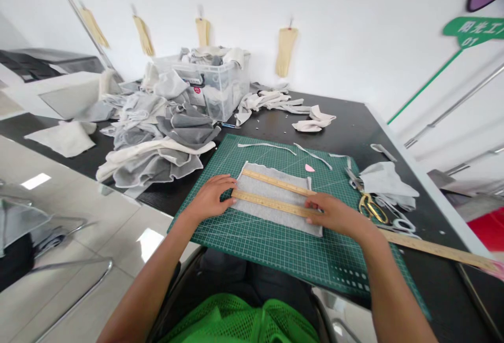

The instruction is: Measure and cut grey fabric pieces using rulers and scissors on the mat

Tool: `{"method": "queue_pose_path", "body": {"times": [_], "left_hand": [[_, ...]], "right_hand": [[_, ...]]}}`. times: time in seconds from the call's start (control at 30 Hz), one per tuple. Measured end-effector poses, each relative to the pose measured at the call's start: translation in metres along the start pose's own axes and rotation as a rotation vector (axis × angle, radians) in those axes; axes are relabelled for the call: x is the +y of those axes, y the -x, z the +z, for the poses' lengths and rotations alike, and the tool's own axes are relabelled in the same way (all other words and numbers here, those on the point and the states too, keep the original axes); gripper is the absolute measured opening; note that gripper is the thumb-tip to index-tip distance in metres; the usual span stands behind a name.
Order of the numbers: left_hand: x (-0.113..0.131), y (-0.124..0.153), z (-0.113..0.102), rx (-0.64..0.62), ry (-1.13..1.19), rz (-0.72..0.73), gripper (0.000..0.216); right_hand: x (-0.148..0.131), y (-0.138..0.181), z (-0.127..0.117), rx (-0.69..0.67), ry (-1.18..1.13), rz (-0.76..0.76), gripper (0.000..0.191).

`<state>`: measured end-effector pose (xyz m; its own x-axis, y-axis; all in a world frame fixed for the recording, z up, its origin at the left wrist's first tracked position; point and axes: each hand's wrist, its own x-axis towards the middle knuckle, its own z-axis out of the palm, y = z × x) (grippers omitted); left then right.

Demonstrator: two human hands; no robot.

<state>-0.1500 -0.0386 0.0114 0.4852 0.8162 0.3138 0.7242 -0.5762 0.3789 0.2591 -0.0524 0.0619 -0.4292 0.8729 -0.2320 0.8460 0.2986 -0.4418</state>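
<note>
A light grey piece of fabric [271, 175] lies flat on the green cutting mat [260, 251]. Across it rest two wooden rulers, a far ruler [275, 182] and a near ruler [268, 205], roughly parallel with a gap between them. My left hand [212, 196] is at the left edge of the fabric, thumb and fingers apart, the thumb touching the near ruler's left end. With curled fingers, my right hand [328, 214] grips the right end of the near ruler. That hand partly hides both right ends.
Left of the mat is a heap of grey cloth [157, 138]; behind it stands a clear plastic bin [220, 88] of cloth. Gold-handled scissors [370, 204], a pink chalk piece [309, 168] and thin fabric strips [268, 145] lie on the mat. A longer wooden ruler [437, 248] extends right.
</note>
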Motion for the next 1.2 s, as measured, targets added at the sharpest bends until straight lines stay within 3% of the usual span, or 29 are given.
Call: {"method": "queue_pose_path", "body": {"times": [0.17, 0.33, 0.57, 0.73, 0.83, 1.07, 1.2], "left_hand": [[0.0, 0.0, 0.001, 0.045, -0.044, -0.083, 0.026], [-0.005, 0.002, 0.001, 0.031, -0.009, -0.069, 0.026], [-0.007, 0.001, 0.0, 0.124, 0.097, -0.036, 0.026], [0.006, -0.001, -0.002, 0.238, 0.043, 0.001, 0.032], [0.024, -0.002, 0.004, 0.198, -0.021, 0.066, 0.028], [0.08, -0.003, 0.037, -0.057, -0.072, 0.113, 0.043], [0.087, -0.005, 0.047, -0.082, -0.026, 0.055, 0.041]], "right_hand": [[-0.009, -0.001, 0.003, 0.005, 0.03, 0.023, 0.021], [-0.003, 0.004, 0.001, 0.004, 0.116, 0.095, 0.022], [-0.02, -0.002, 0.006, 0.035, 0.179, -0.037, 0.025], [-0.027, -0.01, 0.013, 0.039, 0.157, -0.14, 0.027], [-0.029, -0.013, 0.017, 0.043, 0.13, -0.153, 0.027], [-0.031, -0.015, 0.018, 0.066, 0.044, -0.189, 0.017], [-0.016, -0.018, 0.013, 0.097, 0.012, -0.184, 0.03]]}}
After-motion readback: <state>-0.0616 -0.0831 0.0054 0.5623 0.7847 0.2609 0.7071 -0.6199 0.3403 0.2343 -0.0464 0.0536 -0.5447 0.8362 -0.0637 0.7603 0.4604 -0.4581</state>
